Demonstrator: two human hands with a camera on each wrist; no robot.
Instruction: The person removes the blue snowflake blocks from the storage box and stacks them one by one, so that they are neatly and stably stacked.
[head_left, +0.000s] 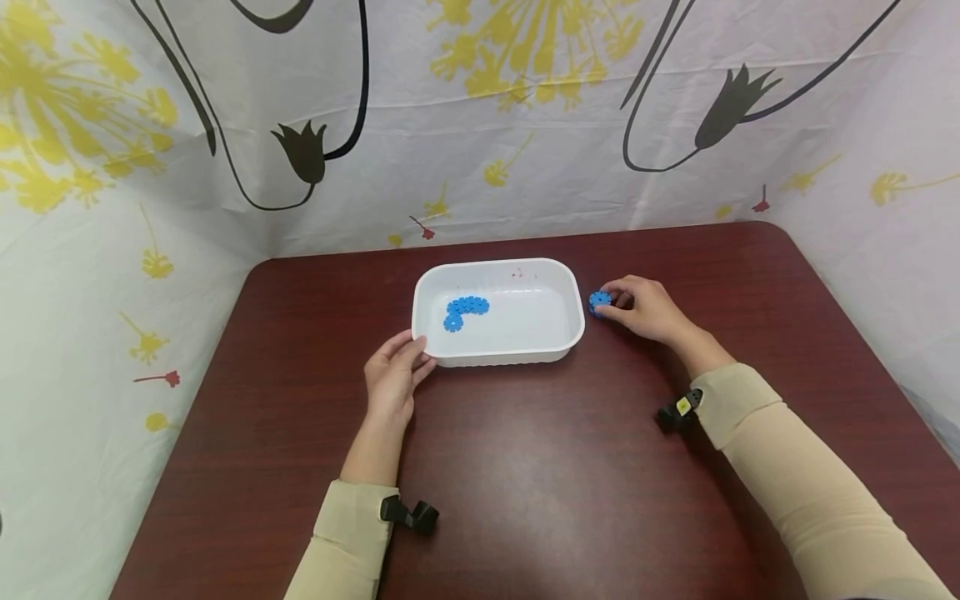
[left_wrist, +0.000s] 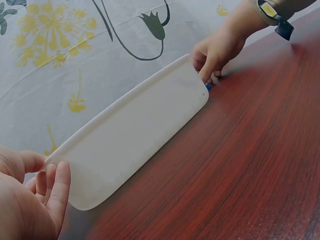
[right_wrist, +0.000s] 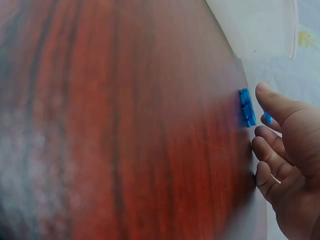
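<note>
A white plastic tray [head_left: 517, 354] sits on the table. My left hand [head_left: 392, 375] grips its near left corner, thumb over the rim and fingers along the outside, as the left wrist view [left_wrist: 42, 192] also shows. Inside the tray, toward the left, lie several blue notched discs [head_left: 468, 306], partly overlapping. Just off the tray's right side, my right hand [head_left: 643, 308] pinches a blue notched disc [head_left: 600, 299] between thumb and fingertips. Seen from the right wrist, more blue discs [right_wrist: 247, 108] are on the table right beside the thumb, while the pinched disc [right_wrist: 268, 118] is mostly hidden.
The dark red wooden table [head_left: 525, 467] reaches back to a white patterned cloth [head_left: 480, 192] hanging behind it, with more cloth at both sides. Black wrist cameras [head_left: 411, 515] are strapped at both beige sleeves [head_left: 810, 483].
</note>
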